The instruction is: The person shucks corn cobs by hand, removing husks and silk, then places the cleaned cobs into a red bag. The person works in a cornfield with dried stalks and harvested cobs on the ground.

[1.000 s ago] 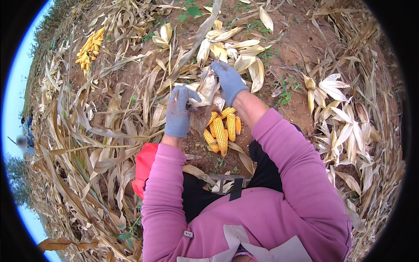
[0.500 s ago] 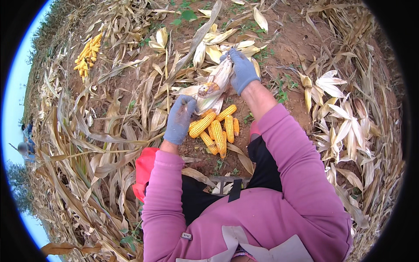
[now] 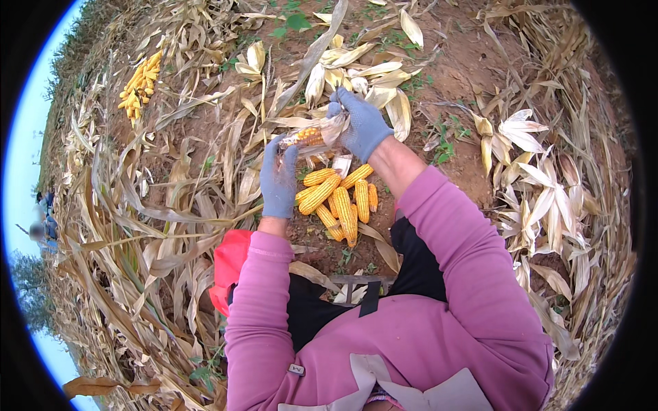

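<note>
A partly husked ear of corn (image 3: 308, 137) lies sideways between my two gloved hands. Its tip meets the thumb and fingers of my left hand (image 3: 279, 179), which are closed round it. At the other end, my right hand (image 3: 364, 127) grips the pale husk at the base, fingers closed. Yellow and some darker kernels show between them. Just below sits a small pile of bare yellow corn ears (image 3: 343, 204) on the soil, close to my left wrist.
Torn pale husks (image 3: 370, 74) lie beyond my right hand, and more husks (image 3: 545, 188) at the right. Another heap of corn ears (image 3: 140, 85) is far left. Dry stalks (image 3: 164, 212) cover the left ground. Something red (image 3: 229, 270) is beside my left knee. A distant person (image 3: 48, 222) shows at the left rim.
My left hand has moved up to the ear's tip. More of the ear is bare, and the loose husk that hung below it is gone from there. My right hand has come slightly nearer.
</note>
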The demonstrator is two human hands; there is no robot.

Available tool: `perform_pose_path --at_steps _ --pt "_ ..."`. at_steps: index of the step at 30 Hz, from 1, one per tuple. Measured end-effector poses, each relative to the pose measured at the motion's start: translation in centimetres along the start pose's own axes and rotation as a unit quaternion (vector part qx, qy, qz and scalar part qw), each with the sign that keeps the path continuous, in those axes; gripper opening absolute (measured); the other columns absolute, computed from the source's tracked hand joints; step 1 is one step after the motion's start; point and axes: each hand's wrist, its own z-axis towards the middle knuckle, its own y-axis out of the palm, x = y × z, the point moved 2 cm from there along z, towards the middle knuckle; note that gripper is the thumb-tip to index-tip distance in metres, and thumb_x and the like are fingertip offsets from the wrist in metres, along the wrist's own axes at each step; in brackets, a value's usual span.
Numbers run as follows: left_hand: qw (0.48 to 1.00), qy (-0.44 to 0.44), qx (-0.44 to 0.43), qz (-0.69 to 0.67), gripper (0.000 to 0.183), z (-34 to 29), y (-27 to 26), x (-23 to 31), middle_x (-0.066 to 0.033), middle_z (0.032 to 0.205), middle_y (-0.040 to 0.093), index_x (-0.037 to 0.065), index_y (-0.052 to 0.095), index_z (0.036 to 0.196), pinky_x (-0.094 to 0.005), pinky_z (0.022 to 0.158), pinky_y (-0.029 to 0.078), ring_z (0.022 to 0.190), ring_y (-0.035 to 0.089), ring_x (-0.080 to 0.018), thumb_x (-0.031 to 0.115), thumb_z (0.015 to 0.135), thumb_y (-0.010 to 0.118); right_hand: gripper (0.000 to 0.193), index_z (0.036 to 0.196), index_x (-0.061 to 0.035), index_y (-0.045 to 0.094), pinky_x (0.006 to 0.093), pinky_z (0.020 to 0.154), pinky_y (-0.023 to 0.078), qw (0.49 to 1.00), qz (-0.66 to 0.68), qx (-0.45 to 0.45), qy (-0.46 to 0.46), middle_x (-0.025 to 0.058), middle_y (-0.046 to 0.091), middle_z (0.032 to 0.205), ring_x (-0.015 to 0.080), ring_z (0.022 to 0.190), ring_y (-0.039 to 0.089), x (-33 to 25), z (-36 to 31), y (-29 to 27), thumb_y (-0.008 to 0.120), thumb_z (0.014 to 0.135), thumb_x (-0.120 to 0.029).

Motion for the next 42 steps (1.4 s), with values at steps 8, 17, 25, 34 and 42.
perform_pose_path --at_steps 8,17,25,34,42 --pt "0.963 0.116 0.188 0.153 0.025 1.2 -3.0 -1.7 -0.0088 0.089 0.058 0.0 0.058 0.1 -0.0299 0.079 0.044 0.082 0.055 -0.0192 0.021 0.086 0.065 0.016 0.083 -0.0072 0.054 0.0227 0.051 0.045 0.994 -0.003 -0.021 0.103 -0.0007 0.051 0.064 0.0089 0.055 0.051 2.8 -1.9 1.8 0.052 0.094 -0.019" --pt "0.981 -0.119 0.045 -0.147 0.045 0.3 -0.5 -1.7 -0.0085 0.08 0.062 0.001 0.055 0.103 -0.031 0.062 0.052 0.068 0.062 -0.0168 0.043 0.096 0.04 0.016 0.085 -0.0068 0.054 0.0226 0.051 0.044 0.994 -0.033 -0.027 0.096 -0.0002 0.052 0.067 0.0089 0.054 0.05 3.2 -2.3 2.5 0.05 0.095 -0.019" --pt "0.985 -0.108 0.054 -0.121 0.041 0.4 0.0 -3.0 -0.0094 0.103 0.059 -0.003 0.052 0.111 -0.0296 0.08 0.045 0.089 0.055 -0.0154 0.028 0.088 0.062 0.014 0.087 -0.0082 0.053 0.0209 0.051 0.043 0.99 -0.083 -0.074 0.09 -0.0024 0.052 0.071 0.0066 0.056 0.049 3.9 -2.6 2.6 0.051 0.094 -0.02" --pt "0.916 -0.165 0.165 -0.326 0.031 1.3 1.2 -3.1 -0.0068 0.095 0.059 0.005 0.054 0.104 -0.0311 0.069 0.049 0.083 0.058 -0.0167 0.032 0.088 0.057 0.014 0.085 -0.0107 0.052 0.0227 0.051 0.039 0.959 -0.116 -0.19 0.178 -0.004 0.048 0.064 0.0052 0.055 0.046 4.8 -3.3 3.1 0.052 0.094 -0.021" --pt "0.915 -0.193 0.18 -0.305 0.031 5.4 -3.4 -8.8 -0.0069 0.091 0.057 0.003 0.055 0.102 -0.0331 0.064 0.047 0.078 0.054 -0.0172 0.031 0.087 0.059 0.02 0.088 -0.002 0.057 0.0297 0.066 0.044 0.846 -0.4 -0.306 0.174 0.004 0.053 0.074 0.013 0.069 0.05 6.8 -6.6 6.2 0.053 0.091 -0.021"
